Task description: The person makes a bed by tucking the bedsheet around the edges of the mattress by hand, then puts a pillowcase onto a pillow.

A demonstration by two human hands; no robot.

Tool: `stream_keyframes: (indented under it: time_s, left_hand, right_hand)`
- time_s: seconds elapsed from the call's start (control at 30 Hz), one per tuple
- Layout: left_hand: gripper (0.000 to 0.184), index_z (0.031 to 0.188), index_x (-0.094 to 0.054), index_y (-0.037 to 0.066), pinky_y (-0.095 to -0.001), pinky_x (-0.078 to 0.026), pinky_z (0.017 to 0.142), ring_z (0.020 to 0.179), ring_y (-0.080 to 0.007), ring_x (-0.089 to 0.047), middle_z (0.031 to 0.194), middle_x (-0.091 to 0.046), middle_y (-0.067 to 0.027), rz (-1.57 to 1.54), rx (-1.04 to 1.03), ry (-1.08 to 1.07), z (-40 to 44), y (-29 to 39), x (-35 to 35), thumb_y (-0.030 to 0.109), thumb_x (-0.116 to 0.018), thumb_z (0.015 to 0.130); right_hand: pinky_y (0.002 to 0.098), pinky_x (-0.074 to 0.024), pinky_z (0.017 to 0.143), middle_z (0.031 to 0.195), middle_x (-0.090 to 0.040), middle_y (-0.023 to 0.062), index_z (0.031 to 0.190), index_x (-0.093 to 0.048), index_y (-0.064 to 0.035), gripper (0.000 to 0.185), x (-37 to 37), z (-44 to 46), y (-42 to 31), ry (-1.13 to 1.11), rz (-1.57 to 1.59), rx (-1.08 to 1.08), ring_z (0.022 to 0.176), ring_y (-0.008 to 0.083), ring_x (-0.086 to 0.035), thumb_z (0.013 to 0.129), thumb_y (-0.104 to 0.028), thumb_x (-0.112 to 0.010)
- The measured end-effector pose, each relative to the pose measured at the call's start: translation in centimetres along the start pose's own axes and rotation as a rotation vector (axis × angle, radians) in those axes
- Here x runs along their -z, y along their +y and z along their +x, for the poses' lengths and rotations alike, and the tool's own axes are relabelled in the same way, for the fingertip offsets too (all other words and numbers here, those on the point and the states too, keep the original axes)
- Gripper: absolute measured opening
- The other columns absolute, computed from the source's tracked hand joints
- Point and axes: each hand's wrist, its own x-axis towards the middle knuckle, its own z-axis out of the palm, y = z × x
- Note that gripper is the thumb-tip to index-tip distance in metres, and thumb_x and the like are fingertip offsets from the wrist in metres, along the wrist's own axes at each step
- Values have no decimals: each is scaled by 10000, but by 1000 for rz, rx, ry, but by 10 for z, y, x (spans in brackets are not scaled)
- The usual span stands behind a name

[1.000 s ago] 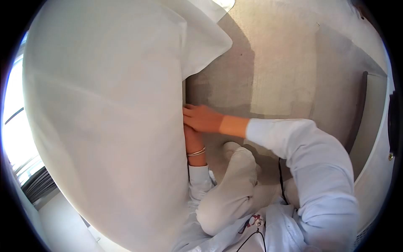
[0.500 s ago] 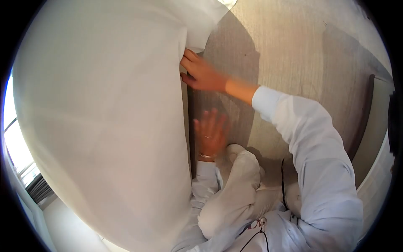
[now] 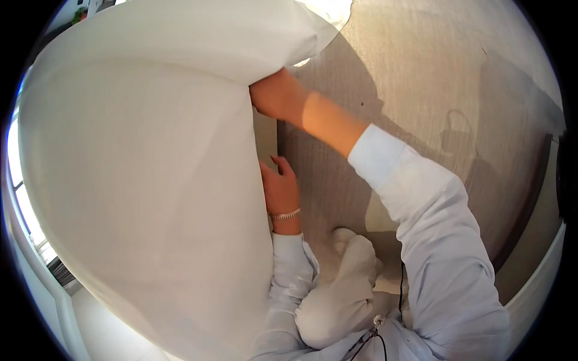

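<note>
A large white sheet [image 3: 156, 174] covers the bed-like surface to my left, and its side edge hangs beside my hands. My right hand [image 3: 280, 95] is at that edge in the upper middle, with its fingers hidden under the fabric; a crease runs left from there. Lower along the same edge is my left hand [image 3: 281, 188], a beaded bracelet [image 3: 285, 214] on its wrist. Its thumb is stretched up, apart from the fingers, which reach in behind the sheet and are partly hidden. Between the hands a strip of pale side panel [image 3: 265, 135] shows.
Wood-look floor [image 3: 415, 102] lies to the right, with shadows across it. My bent leg in light trousers [image 3: 343, 289] is below my hands. A dark-edged panel [image 3: 530, 222] stands at the far right, and a bright window [image 3: 24, 192] is at the left.
My left hand has moved from beside the edge to the sheet, its fingers going in behind it. My right hand has pushed further under the fabric, where a crease has formed.
</note>
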Motion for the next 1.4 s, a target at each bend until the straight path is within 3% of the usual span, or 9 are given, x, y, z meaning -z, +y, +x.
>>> stream_keyframes:
  time_s: [0.17,0.3,0.37,0.5,0.63,0.8,1.03,1.23,1.4]
  left_hand:
    - [571,1238,-394,-76,-385,-461,854,1017,-385,-549,1135,-531,-282,85,-17,-17,12,-120,3,266,-554,810]
    - [568,1231,-402,-73,-385,-456,860,1014,-375,-553,1131,-535,-282,123,38,-134,21,-148,10,263,-560,802]
    - [567,1229,-403,-74,-388,-455,861,1011,-375,-554,1128,-535,-285,92,127,-246,18,-144,7,262,-560,800]
    - [537,1188,-421,-81,-402,-462,827,960,-377,-567,1071,-552,-286,194,-9,-125,13,-77,1,272,-551,805]
    - [494,1122,-444,-91,-395,-459,823,927,-381,-566,1009,-560,-287,134,-27,-150,7,13,-16,284,-544,816]
    - [519,1095,-455,-108,-387,-444,869,967,-381,-555,1038,-549,-288,219,-122,-76,-2,19,-26,320,-553,816]
    - [544,1144,-447,-105,-379,-436,901,1030,-368,-537,1107,-530,-284,252,-154,-22,-8,51,-24,315,-556,815]
    - [566,1195,-423,-98,-366,-449,886,1031,-363,-544,1121,-531,-282,232,-113,-74,-13,55,-27,285,-573,806]
    - [569,1194,-423,-90,-368,-453,872,1007,-364,-552,1107,-540,-277,174,-111,-15,-12,62,-21,287,-583,800]
  right_hand:
    - [371,-491,714,872,-637,128,768,-632,-8,127,-35,51,-83,-662,153,-9,840,267,-603,692,-68,-550]
    - [342,-509,688,981,-631,97,1037,-592,-35,283,-58,41,-92,-511,627,-60,919,234,-593,792,-174,-559]
    - [313,-505,693,1043,-599,72,1141,-544,-55,345,-74,28,-105,-203,1314,-529,945,212,-573,829,-202,-553]
    - [304,-493,770,1162,-537,78,1266,-424,-55,430,-45,27,-40,142,1521,-708,1072,184,-509,890,-250,-502]
    - [356,-377,953,1210,-506,121,1280,-391,-31,490,-29,36,49,74,1253,-611,1076,219,-493,878,-280,-520]
    - [337,-441,863,1190,-523,166,1173,-465,59,532,-31,55,69,-88,1404,-669,1031,229,-524,832,-323,-610]
    - [299,-481,597,768,-616,101,851,-594,70,275,-60,36,116,331,1426,-873,669,183,-593,785,-189,-656]
    - [292,-465,600,892,-589,126,1051,-485,58,371,-44,5,110,331,1418,-1081,695,155,-550,822,-200,-623]
    - [289,-447,781,1080,-549,87,1107,-496,-42,249,-44,-84,80,378,1193,-707,864,192,-546,863,-87,-519]
